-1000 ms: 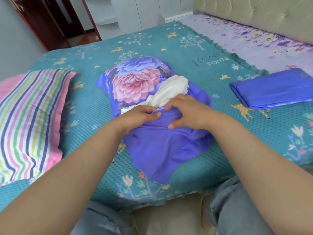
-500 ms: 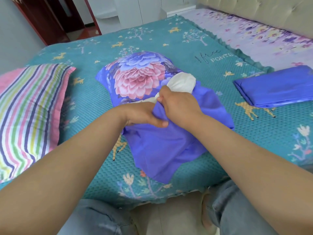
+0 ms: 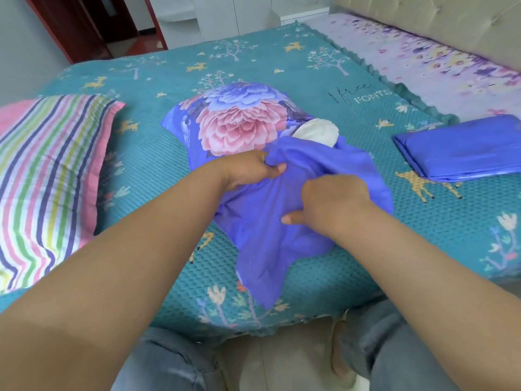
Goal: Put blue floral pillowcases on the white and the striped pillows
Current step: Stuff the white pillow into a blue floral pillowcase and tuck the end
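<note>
Near bed's front edge | left hand (image 3: 248,170), right hand (image 3: 332,204) pinching blue floral satin pillowcase (image 3: 270,215) | white cloth pillow (image 3: 315,132) corner exposed | risk: fabric bunches, pillow slips out.

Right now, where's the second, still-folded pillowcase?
Head view: the folded blue pillowcase lies on the teal bedspread at the right edge, right of the half-covered white pillow, untouched by either hand.
</note>
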The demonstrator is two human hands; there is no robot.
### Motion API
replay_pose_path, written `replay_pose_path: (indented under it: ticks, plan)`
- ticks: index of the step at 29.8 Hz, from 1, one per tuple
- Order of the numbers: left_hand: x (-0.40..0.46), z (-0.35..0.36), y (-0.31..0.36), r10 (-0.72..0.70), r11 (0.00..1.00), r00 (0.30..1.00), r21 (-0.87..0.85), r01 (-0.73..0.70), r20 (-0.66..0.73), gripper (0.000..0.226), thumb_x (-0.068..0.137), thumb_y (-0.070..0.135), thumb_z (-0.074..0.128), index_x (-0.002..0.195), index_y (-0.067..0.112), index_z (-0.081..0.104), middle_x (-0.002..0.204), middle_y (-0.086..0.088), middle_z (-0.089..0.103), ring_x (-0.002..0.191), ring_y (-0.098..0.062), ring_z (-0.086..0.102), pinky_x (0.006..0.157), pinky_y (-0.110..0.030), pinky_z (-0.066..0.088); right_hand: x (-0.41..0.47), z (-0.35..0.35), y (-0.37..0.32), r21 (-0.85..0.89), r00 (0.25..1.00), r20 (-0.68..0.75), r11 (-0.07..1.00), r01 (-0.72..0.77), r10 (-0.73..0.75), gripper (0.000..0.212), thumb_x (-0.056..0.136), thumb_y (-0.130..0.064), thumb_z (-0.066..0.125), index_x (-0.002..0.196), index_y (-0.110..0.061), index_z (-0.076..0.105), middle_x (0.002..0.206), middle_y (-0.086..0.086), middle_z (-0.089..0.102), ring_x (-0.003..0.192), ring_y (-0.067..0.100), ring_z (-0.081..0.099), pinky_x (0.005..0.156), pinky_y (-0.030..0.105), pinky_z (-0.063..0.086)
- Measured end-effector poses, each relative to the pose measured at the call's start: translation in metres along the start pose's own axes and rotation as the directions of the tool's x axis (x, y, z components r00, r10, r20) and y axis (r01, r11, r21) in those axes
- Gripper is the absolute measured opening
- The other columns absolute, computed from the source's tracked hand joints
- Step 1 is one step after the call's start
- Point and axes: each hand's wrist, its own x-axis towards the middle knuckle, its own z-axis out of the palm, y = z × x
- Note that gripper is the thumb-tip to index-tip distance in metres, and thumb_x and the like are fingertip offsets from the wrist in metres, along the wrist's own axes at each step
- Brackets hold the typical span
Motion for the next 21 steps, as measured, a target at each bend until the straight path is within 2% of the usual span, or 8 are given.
replay_pose_path:
  ticks: [3,6,10,14,16,18,19,21]
  plan:
    - [0.005,0.001,-0.002,-0.035,0.999,0.999,0.039,0.036,-0.018,0.071,0.059,0.066,0.059,0.114,0.021,0.065,0.12,0.003,0.065,0.116,-0.017,0.057,0.105,-0.043,0.041,-0.011,0.015,-0.005,-0.057,0.999,-0.048,0.998,-0.012,0.009,0.026,0.094,-0.025,0.055,0.118,-0.015,0.059,0.119,0.003,0.062,0.11,0.025,0.06,0.077,0.031,0.045]
    - [0.002,0.005,0.005,-0.071,0.996,0.997,0.06,0.072,-0.023,0.074,0.059,0.066,0.058,0.114,0.018,0.064,0.12,0.001,0.065,0.114,-0.019,0.059,0.102,-0.044,0.043,-0.017,0.021,-0.013,-0.023,0.997,-0.076,1.0,0.001,-0.003,0.028,0.091,-0.009,0.05,0.118,-0.013,0.059,0.121,0.005,0.061,0.111,0.027,0.059,0.077,0.032,0.046]
    - [-0.003,0.015,0.013,-0.1,0.982,0.994,0.157,0.106,-0.046,0.036,0.088,0.044,0.057,0.107,0.015,0.064,0.121,-0.002,0.062,0.114,-0.02,0.056,0.103,-0.041,0.041,-0.016,0.026,-0.031,0.186,0.962,-0.222,0.961,0.203,-0.16,0.027,0.097,-0.03,0.043,0.11,-0.015,0.06,0.112,0.006,0.064,0.104,0.028,0.06,0.068,0.028,0.032]
    - [-0.017,0.025,0.009,0.124,0.985,0.979,0.138,-0.102,-0.16,0.018,0.092,0.023,0.058,0.095,0.006,0.064,0.096,0.0,0.066,0.087,-0.011,0.06,0.084,-0.028,0.048,-0.006,0.02,-0.032,0.236,0.938,-0.265,0.928,0.288,-0.224,0.034,0.098,-0.044,0.038,0.103,-0.019,0.06,0.105,0.003,0.064,0.098,0.024,0.059,0.065,0.028,0.03]
    - [-0.03,0.035,0.0,0.246,0.969,0.905,0.122,-0.217,-0.346,0.011,0.083,0.012,0.059,0.082,0.001,0.062,0.076,-0.002,0.056,0.07,-0.008,0.047,0.067,-0.028,0.041,-0.001,0.013,-0.018,0.225,0.929,-0.309,0.933,0.281,-0.205,0.033,0.094,-0.051,0.043,0.093,-0.024,0.062,0.098,-0.001,0.061,0.094,0.019,0.057,0.064,0.028,0.031]
    - [-0.04,0.048,-0.011,0.334,0.942,0.796,0.212,-0.261,-0.504,0.02,0.077,0.013,0.051,0.088,0.003,0.063,0.078,-0.001,0.056,0.072,-0.008,0.047,0.067,-0.029,0.04,0.011,0.008,0.003,0.285,0.86,-0.497,0.914,0.289,-0.117,0.025,0.089,-0.048,0.054,0.093,-0.025,0.062,0.103,-0.004,0.057,0.098,0.018,0.052,0.069,0.03,0.038]
    - [-0.042,0.055,-0.018,0.397,0.914,0.734,0.311,-0.261,-0.551,0.027,0.078,0.014,0.047,0.098,0.005,0.064,0.086,-0.001,0.058,0.08,-0.012,0.051,0.072,-0.029,0.043,0.019,0.01,0.013,0.286,0.822,-0.562,0.91,0.299,-0.094,0.026,0.086,-0.044,0.06,0.105,-0.025,0.061,0.115,-0.004,0.055,0.107,0.019,0.049,0.079,0.034,0.042]
    - [-0.045,0.067,-0.029,0.484,0.862,0.624,0.457,-0.219,-0.613,0.038,0.075,0.009,0.042,0.105,0.008,0.064,0.105,-0.008,0.056,0.094,-0.023,0.054,0.083,-0.032,0.046,0.031,0.016,0.028,0.291,0.855,-0.503,0.906,0.307,-0.128,0.057,0.084,-0.038,0.064,0.136,-0.027,0.045,0.146,-0.006,0.036,0.128,0.021,0.037,0.1,0.042,0.038]
